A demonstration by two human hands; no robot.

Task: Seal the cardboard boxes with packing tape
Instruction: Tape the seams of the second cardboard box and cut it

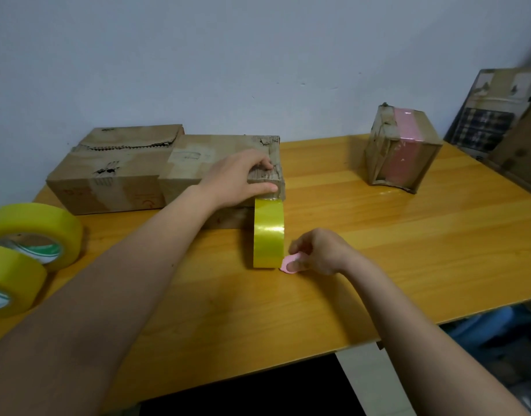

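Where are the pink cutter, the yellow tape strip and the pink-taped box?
pink cutter (288,262), head view, its rounded tip.
yellow tape strip (268,232), head view, middle of the strip.
pink-taped box (403,154), head view, the pink band.

A single wide-angle head-worn camera looks forward and down from close above a wooden table set against a pale wall; the left hand and right hand sit mid-frame.

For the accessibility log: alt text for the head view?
A left hand grips a cardboard box while the right hand holds a pink tool against a yellow tape strip stretched from the box. Two tape rolls lie left.
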